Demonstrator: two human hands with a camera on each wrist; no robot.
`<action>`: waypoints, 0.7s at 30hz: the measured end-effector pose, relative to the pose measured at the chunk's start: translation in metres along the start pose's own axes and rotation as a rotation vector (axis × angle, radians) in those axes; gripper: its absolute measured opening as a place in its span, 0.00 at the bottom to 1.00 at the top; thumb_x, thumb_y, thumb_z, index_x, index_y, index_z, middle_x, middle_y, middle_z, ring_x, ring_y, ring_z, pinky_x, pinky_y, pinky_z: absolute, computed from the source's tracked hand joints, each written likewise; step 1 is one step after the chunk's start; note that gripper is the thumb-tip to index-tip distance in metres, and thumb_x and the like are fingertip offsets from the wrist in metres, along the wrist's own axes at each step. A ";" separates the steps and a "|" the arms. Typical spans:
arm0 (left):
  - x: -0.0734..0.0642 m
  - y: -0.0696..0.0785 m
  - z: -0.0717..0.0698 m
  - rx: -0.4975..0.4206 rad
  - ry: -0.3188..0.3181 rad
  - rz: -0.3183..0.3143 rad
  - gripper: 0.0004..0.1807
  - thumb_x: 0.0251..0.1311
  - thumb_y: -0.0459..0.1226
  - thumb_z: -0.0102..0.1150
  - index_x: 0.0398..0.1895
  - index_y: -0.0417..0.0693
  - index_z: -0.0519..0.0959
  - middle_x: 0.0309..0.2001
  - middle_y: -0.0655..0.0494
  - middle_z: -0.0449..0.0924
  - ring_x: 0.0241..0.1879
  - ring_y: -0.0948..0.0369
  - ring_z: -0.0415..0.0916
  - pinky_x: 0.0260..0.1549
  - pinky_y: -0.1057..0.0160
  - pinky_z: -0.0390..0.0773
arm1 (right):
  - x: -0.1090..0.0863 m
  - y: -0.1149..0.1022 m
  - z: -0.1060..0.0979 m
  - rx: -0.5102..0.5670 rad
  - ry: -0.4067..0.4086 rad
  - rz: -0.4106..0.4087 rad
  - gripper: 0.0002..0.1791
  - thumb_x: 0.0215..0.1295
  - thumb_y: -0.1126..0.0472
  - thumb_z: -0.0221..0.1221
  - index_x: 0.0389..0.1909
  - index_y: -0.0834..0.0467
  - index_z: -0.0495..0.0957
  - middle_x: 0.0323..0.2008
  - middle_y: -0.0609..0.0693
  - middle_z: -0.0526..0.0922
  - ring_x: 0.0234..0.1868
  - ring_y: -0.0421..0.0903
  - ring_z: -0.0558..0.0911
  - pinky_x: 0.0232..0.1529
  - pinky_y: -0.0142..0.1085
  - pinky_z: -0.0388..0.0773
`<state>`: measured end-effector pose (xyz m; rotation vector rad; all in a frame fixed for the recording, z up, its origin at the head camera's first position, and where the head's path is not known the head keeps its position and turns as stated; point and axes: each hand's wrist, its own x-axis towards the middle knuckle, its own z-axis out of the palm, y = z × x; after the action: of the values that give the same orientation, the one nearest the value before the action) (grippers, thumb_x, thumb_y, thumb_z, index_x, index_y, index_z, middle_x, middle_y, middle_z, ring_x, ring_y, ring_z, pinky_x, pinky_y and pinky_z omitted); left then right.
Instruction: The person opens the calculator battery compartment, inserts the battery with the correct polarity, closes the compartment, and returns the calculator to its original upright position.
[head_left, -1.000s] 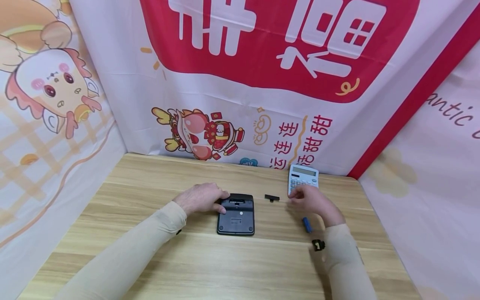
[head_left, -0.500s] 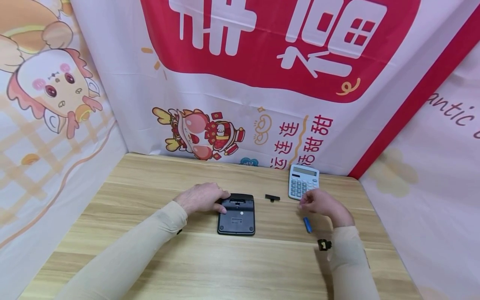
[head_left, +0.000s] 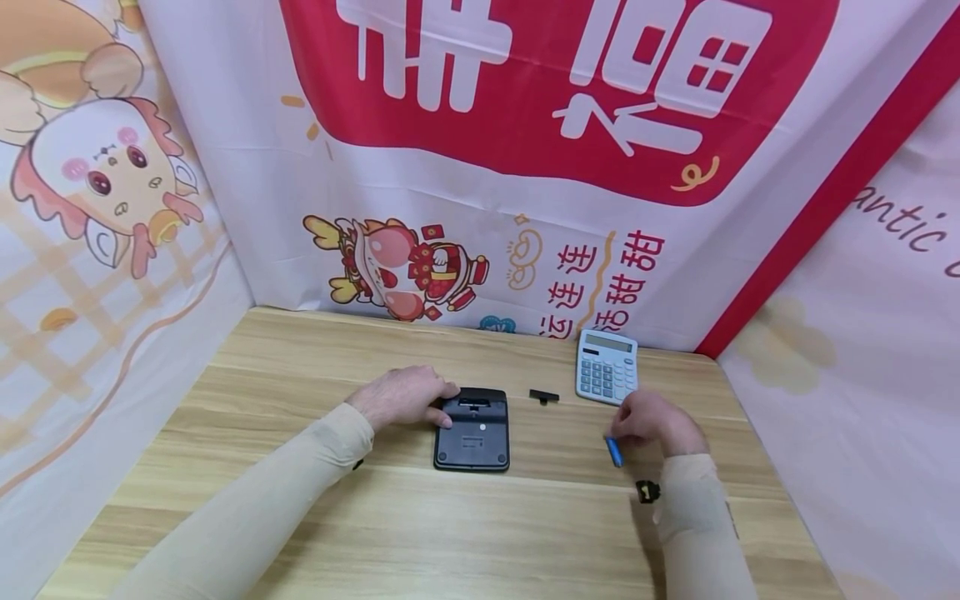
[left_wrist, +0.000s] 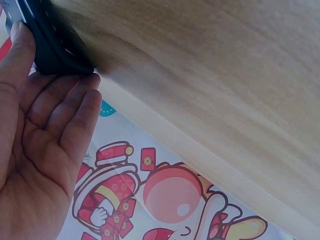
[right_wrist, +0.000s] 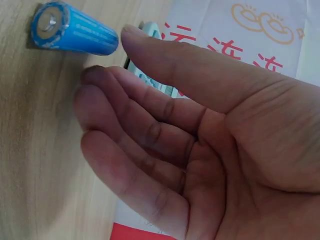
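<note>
A black calculator (head_left: 472, 437) lies back side up on the table, its battery slot uncovered at the far end. My left hand (head_left: 405, 396) grips its left edge, thumb on the back and fingers along the side; the left wrist view has this hand (left_wrist: 45, 125) at the calculator's dark casing (left_wrist: 47, 45). A blue battery (head_left: 614, 452) lies to the right. Above it is my right hand (head_left: 654, 423), fingers loosely bent. In the right wrist view the thumb tip and fingertips of that hand (right_wrist: 175, 125) are close to the battery's (right_wrist: 75, 31) far end, without pinching it.
A small black battery cover (head_left: 543, 396) lies between the black calculator and a light blue calculator (head_left: 606, 367), which sits face up near the back edge. Printed cloth (head_left: 450, 158) hangs behind and at both sides of the wooden table (head_left: 420, 533).
My right hand has drawn back from the light blue calculator, moving right and nearer to the blue battery. The left hand and black calculator have stayed in place.
</note>
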<state>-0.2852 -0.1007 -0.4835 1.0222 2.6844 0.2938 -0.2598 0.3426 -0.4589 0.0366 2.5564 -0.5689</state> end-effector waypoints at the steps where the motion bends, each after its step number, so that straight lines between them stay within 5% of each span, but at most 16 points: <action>1: 0.000 0.000 0.000 -0.001 0.000 -0.001 0.20 0.76 0.54 0.78 0.62 0.57 0.92 0.49 0.57 0.96 0.39 0.63 0.82 0.48 0.55 0.90 | 0.000 -0.001 0.001 0.001 -0.011 0.012 0.12 0.80 0.57 0.75 0.48 0.63 0.90 0.41 0.57 0.92 0.42 0.51 0.87 0.47 0.41 0.87; 12: 0.000 0.000 0.001 -0.002 0.001 -0.002 0.21 0.76 0.54 0.78 0.64 0.56 0.92 0.49 0.57 0.96 0.39 0.63 0.82 0.49 0.56 0.90 | 0.007 -0.008 0.008 0.052 -0.005 0.045 0.12 0.84 0.57 0.73 0.49 0.64 0.88 0.38 0.55 0.95 0.39 0.48 0.93 0.55 0.46 0.90; 21: 0.000 0.000 0.001 0.000 -0.001 -0.001 0.19 0.76 0.54 0.78 0.62 0.57 0.92 0.48 0.57 0.96 0.38 0.63 0.81 0.48 0.56 0.90 | 0.012 -0.005 0.011 0.083 0.002 -0.017 0.12 0.84 0.58 0.72 0.42 0.63 0.88 0.34 0.55 0.95 0.35 0.45 0.93 0.47 0.41 0.92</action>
<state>-0.2848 -0.1011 -0.4845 1.0203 2.6843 0.2938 -0.2654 0.3328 -0.4716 0.0448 2.5362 -0.6811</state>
